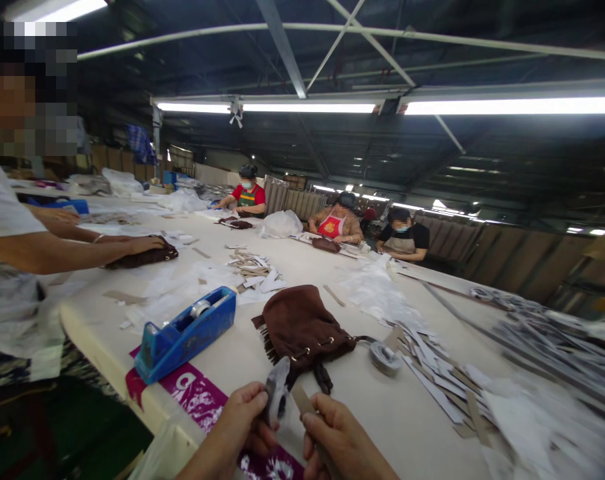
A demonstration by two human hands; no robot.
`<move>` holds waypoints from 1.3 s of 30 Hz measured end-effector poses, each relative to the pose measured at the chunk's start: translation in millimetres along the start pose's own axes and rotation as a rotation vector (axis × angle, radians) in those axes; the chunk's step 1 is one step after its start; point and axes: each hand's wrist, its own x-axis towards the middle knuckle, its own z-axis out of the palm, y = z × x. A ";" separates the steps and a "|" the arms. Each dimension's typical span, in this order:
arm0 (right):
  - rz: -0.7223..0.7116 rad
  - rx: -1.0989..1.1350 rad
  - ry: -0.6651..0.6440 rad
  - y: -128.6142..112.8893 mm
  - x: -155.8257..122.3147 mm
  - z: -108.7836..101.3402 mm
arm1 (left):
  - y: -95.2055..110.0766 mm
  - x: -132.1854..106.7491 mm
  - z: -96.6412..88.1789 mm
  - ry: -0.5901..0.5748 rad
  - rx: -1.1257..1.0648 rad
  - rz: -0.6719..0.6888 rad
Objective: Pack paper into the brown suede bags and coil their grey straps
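My left hand (pixel 243 417) pinches a small grey coil in whitish see-through wrap (pixel 278 387) between thumb and fingers. Closed around a narrow grey-brown strip (pixel 301 400), perhaps card, is my right hand (pixel 340 433). The two hands are close together at the near table edge. Just beyond them lies a dark brown drawstring bag (pixel 305 323) with metal eyelets and a fringe along one side. Touching or near the bag's cord on the right is a coiled grey strap (pixel 385 359).
A blue tape dispenser (pixel 187 333) stands left on a purple printed sheet (pixel 195 400). Loose strips (pixel 432 367) and grey straps (pixel 537 347) cover the right side. A co-worker's hand (pixel 145 245) rests on another brown bag at left. Several people work along the far side.
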 end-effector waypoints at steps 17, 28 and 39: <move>0.189 -0.074 0.022 -8.8 8.6 15.8 | 0.5 -1.5 -5.1 0.017 0.159 0.030; 0.140 0.022 0.020 -1.1 30.2 32.2 | -4.7 -3.0 -13.3 0.063 0.423 0.172; 0.081 0.077 -0.071 -3.2 33.2 37.0 | -14.9 -14.7 -8.1 0.329 0.681 0.429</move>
